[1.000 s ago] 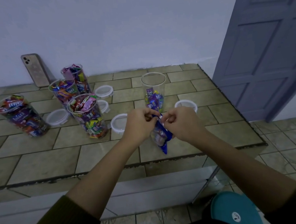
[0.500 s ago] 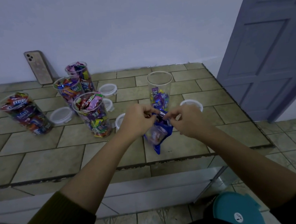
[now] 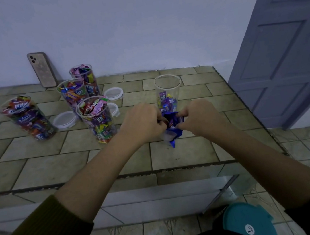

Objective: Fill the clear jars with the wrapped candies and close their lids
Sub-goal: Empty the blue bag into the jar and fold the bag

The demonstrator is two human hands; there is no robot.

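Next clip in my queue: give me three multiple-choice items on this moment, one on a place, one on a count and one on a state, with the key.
1. Where is the phone?
A. Leaning on the wall
B. Inside a jar
C. On the floor

2. How many clear jars stand on the counter?
A. Three
B. Five
C. Seven

3. The blue bag is:
A. Lying untouched
B. Gripped by the left hand and right hand
C. Inside a jar

Key:
1 A, it stands propped up behind the jars.
2 B, there are four full ones plus the part-filled jar.
3 B, fingers of both hands pinch its top.
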